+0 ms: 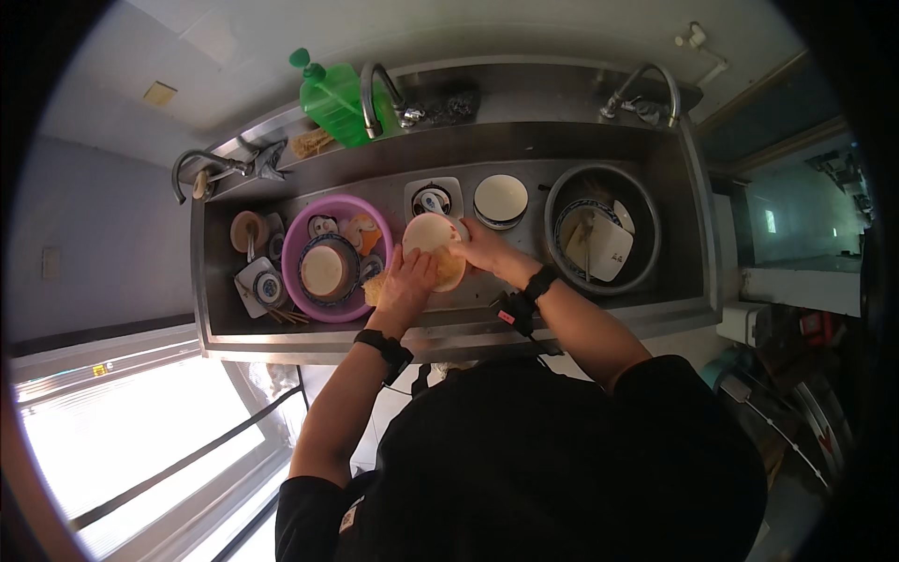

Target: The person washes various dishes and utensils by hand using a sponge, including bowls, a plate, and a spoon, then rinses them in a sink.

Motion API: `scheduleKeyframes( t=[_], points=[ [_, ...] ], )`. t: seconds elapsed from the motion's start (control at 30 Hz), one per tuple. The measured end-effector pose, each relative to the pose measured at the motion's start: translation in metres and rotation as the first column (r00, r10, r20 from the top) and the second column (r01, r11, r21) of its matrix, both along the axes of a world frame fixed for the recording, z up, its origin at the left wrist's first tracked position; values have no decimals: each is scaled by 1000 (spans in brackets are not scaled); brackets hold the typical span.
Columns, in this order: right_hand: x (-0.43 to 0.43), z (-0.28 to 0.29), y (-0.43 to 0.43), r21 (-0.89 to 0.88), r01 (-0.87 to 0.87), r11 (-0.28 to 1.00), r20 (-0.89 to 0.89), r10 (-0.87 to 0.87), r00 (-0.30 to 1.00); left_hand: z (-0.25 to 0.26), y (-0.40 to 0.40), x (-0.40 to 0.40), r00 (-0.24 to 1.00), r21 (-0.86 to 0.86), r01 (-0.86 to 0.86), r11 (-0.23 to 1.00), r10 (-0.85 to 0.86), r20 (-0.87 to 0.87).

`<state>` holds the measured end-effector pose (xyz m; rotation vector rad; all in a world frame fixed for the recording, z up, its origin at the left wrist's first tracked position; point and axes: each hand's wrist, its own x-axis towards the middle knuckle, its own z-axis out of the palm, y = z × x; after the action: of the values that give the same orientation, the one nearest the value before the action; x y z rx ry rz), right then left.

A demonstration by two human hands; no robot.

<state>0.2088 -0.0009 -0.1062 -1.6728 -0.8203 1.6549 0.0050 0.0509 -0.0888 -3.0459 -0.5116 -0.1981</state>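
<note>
A pale bowl (426, 232) is tilted up over the sink, its inside towards me. My right hand (488, 247) grips its right rim. Inside the bowl, my left hand (411, 282) presses a yellowish fibrous scrubber (373, 290), part of which sticks out left of the hand; more of the same colour shows inside the bowl. Close by on the left, a pink plastic basin (289, 281) holds bowls, spoons and other dishes. Behind the bowl is a square white dish (454, 190) with a small bowl and spoon on it. A stack of bowls (501, 199) stands to the right.
A large metal basin (654, 232) with dishes sits at the sink's right end. Dishes and chopsticks (289, 314) crowd its left end. Three faucets (371, 98) rise along the back ledge, with a green pump bottle (337, 98) by the middle one. The steel front edge (449, 336) runs before me.
</note>
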Motion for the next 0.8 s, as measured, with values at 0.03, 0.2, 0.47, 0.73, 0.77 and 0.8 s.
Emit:
scheduleKeyframes(
  t=[0.03, 0.2, 0.47, 0.73, 0.77, 0.8],
  points=[
    [-5, 3, -1, 48, 154, 987, -62, -151, 987, 2, 2, 2, 999, -122, -54, 991, 54, -6],
    [-39, -11, -5, 337, 551, 764, -161, -530, 833, 34, -22, 51, 908, -596, -409, 691, 372, -191],
    [8, 6, 8, 230, 197, 953, -111, -176, 978, 21, 16, 7, 995, -188, 100, 977, -93, 48],
    [-20, 6, 3, 530, 350, 772, 55, -443, 895, 21, -27, 48, 887, -660, 27, 750, 287, 362],
    [-14, 5, 3, 520, 302, 799, 71, -393, 917, 25, -27, 42, 907, -642, 34, 766, 247, 341],
    [-6, 4, 4, 506, 258, 823, 89, -348, 933, 25, -15, 33, 964, -460, 78, 885, 50, 260]
  ],
)
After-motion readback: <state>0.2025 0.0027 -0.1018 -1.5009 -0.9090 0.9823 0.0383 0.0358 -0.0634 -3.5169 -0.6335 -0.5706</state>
